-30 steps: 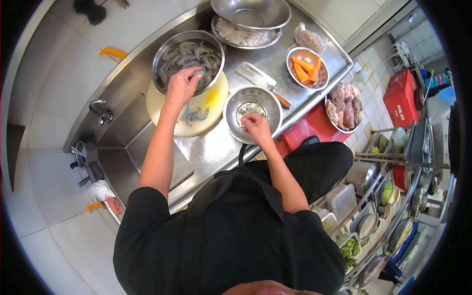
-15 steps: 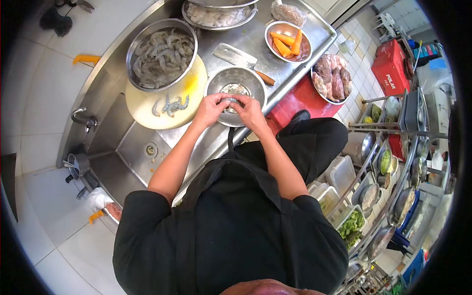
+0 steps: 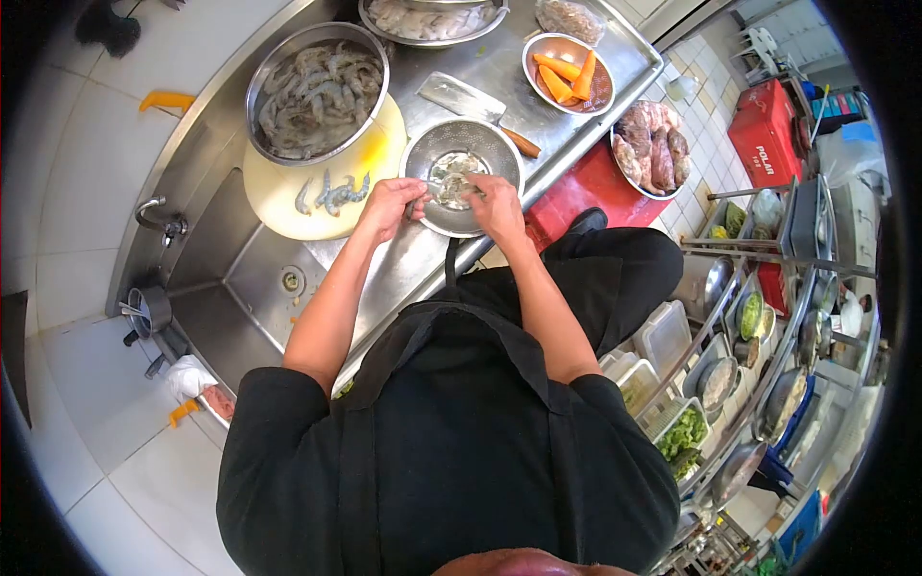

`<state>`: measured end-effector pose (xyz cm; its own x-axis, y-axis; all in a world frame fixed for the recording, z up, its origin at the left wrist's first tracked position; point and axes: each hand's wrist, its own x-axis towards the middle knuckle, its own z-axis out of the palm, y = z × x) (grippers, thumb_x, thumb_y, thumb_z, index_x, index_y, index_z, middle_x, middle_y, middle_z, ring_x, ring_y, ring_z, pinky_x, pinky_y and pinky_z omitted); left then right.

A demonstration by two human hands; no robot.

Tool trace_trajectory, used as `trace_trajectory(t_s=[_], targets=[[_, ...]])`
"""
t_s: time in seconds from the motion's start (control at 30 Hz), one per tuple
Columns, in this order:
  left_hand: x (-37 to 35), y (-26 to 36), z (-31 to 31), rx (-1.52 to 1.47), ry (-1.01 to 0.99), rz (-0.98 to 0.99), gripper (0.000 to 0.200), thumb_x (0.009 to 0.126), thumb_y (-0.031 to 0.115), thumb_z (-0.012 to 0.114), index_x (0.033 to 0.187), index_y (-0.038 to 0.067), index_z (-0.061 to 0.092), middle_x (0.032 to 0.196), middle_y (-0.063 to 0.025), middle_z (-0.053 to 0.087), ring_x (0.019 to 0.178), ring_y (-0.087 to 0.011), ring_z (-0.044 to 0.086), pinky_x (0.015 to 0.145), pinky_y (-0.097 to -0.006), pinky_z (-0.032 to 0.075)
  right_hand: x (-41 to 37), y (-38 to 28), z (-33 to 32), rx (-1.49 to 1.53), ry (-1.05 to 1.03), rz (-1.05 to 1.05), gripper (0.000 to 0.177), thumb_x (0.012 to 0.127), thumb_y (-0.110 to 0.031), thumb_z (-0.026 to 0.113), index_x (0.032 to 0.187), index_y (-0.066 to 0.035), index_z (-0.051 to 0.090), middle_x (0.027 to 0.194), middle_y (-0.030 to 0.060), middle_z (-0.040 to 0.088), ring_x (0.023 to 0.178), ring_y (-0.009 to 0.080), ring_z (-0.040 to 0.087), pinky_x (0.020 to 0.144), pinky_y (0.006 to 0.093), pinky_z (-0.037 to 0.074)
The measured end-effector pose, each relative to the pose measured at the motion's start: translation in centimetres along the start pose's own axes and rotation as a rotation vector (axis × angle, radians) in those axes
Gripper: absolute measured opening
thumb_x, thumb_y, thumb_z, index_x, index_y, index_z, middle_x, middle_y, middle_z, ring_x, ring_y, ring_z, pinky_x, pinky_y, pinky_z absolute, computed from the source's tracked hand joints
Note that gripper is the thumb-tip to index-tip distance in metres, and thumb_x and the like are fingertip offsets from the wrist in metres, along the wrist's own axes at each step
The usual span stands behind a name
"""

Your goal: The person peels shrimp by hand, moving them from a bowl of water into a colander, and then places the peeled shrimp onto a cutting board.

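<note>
My left hand (image 3: 392, 207) is closed at the left rim of a perforated metal colander (image 3: 499, 144), with a small grey shrimp (image 3: 414, 205) at its fingertips. Over the colander's right side is my right hand (image 3: 497, 208), fingers pinched together; whatever they hold is hidden. Pale, translucent shrimp shells (image 3: 451, 173) lie in the bottom of the colander. Several grey shrimp (image 3: 340, 195) rest on the round cutting board (image 3: 279, 213), left of my left hand. A steel bowl heaped with whole raw shrimp (image 3: 322, 96) stands on the board's far part.
Behind the colander lies a cleaver (image 3: 463, 97) with a wooden handle. Farther off are a bowl of carrots (image 3: 567, 77) and a bowl of pale seafood (image 3: 432, 19). A bowl of raw meat (image 3: 653, 149) stands right, beyond the counter edge. The sink basin (image 3: 254, 288) is at left.
My hands were together over the colander and have moved apart, the left toward the rim, the right staying over the right side. The view has shifted slightly.
</note>
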<state>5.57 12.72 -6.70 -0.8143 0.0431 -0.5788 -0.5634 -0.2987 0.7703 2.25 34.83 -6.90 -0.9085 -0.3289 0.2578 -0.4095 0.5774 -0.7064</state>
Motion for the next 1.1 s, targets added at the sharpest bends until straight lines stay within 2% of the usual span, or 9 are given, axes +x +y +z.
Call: trace_trajectory(t_s=[0.13, 0.17, 0.3, 0.47, 0.57, 0.67, 0.77, 0.87, 1.1], targets=[[0.4, 0.3, 0.9, 0.162, -0.050, 0.030, 0.022, 0.094, 0.007, 0.062, 0.113, -0.005, 0.064, 0.084, -0.0047, 0.067, 0.064, -0.0098, 0.059, 0.061, -0.0241, 0.052, 0.6, -2.4, 0.7, 0.178, 0.038, -0.026, 0.033, 0.079, -0.008, 0.069, 0.112, -0.004, 0.069, 0.112, 0.0195, 0.068, 0.101, 0.0347, 0.066, 0.087, 0.0409, 0.054], [0.5, 0.1, 1.2, 0.204, -0.050, 0.032, 0.021, 0.093, 0.005, 0.061, 0.110, -0.005, 0.066, 0.082, -0.0048, 0.067, 0.064, -0.0099, 0.058, 0.061, -0.0248, 0.051, 0.5, -3.2, 0.6, 0.305, -0.007, 0.064, 0.029, 0.080, -0.007, 0.068, 0.108, -0.003, 0.070, 0.106, 0.0203, 0.069, 0.098, 0.0357, 0.066, 0.085, 0.0406, 0.054], [0.0, 0.2, 2.5, 0.354, -0.003, 0.061, 0.016, 0.092, 0.006, 0.062, 0.100, -0.005, 0.070, 0.079, -0.0060, 0.068, 0.064, -0.0105, 0.059, 0.060, -0.0263, 0.051, 0.4, -2.3, 1.1, 0.181, -0.078, -0.016, 0.021, 0.080, -0.006, 0.069, 0.099, -0.001, 0.071, 0.097, 0.0199, 0.069, 0.091, 0.0359, 0.067, 0.080, 0.0397, 0.054], [-0.6, 0.8, 2.3, 0.440, -0.010, 0.047, 0.018, 0.090, 0.006, 0.063, 0.102, -0.006, 0.069, 0.078, -0.0062, 0.067, 0.062, -0.0112, 0.058, 0.058, -0.0269, 0.051, 0.5, -2.6, 1.0, 0.104, -0.164, -0.071, 0.015, 0.079, -0.007, 0.069, 0.091, 0.001, 0.071, 0.086, 0.0189, 0.070, 0.079, 0.0351, 0.068, 0.071, 0.0380, 0.055], [-1.1, 0.7, 2.3, 0.338, 0.001, 0.062, 0.019, 0.090, 0.005, 0.063, 0.102, -0.007, 0.069, 0.077, -0.0060, 0.067, 0.062, -0.0115, 0.058, 0.058, -0.0267, 0.051, 0.5, -2.5, 1.7, 0.201, -0.069, 0.006, 0.011, 0.077, -0.007, 0.066, 0.084, 0.000, 0.072, 0.082, 0.0203, 0.068, 0.074, 0.0344, 0.068, 0.069, 0.0402, 0.054], [-0.9, -0.4, 2.3, 0.156, 0.016, 0.076, 0.020, 0.090, 0.005, 0.062, 0.104, -0.008, 0.069, 0.076, -0.0054, 0.066, 0.062, -0.0112, 0.058, 0.059, -0.0263, 0.051, 0.1, -2.1, 2.6, 0.354, -0.044, 0.311, 0.010, 0.078, -0.005, 0.065, 0.081, 0.003, 0.071, 0.076, 0.0172, 0.069, 0.068, 0.0276, 0.070, 0.065, 0.0380, 0.054], [-1.0, -1.1, 2.4, 0.096, 0.061, 0.161, 0.022, 0.091, 0.005, 0.062, 0.108, -0.006, 0.069, 0.077, -0.0049, 0.066, 0.064, -0.0107, 0.059, 0.060, -0.0259, 0.051, 0.6, -1.4, 2.8, 0.504, -0.080, 0.509, 0.015, 0.083, -0.004, 0.063, 0.089, 0.006, 0.070, 0.080, 0.0140, 0.071, 0.070, 0.0209, 0.070, 0.064, 0.0339, 0.056], [-0.8, -1.3, 3.1, 0.183, 0.172, 0.291, 0.024, 0.091, 0.006, 0.061, 0.111, -0.005, 0.069, 0.078, -0.0051, 0.068, 0.065, -0.0101, 0.060, 0.062, -0.0255, 0.051, 0.3, -0.8, 3.3, 0.929, -0.085, 0.711, 0.022, 0.087, -0.003, 0.059, 0.103, 0.010, 0.067, 0.086, 0.0136, 0.071, 0.072, 0.0196, 0.071, 0.065, 0.0304, 0.058], [-1.5, -0.5, 4.4, 0.475, 0.269, 0.492, 0.026, 0.090, 0.006, 0.061, 0.113, -0.002, 0.070, 0.077, -0.0059, 0.070, 0.067, -0.0079, 0.061, 0.063, -0.0236, 0.050, 1.2, -1.3, 2.8, 1.074, -0.185, 0.688, 0.031, 0.090, -0.002, 0.054, 0.117, 0.011, 0.063, 0.088, 0.0156, 0.070, 0.071, 0.0192, 0.071, 0.067, 0.0303, 0.060]])
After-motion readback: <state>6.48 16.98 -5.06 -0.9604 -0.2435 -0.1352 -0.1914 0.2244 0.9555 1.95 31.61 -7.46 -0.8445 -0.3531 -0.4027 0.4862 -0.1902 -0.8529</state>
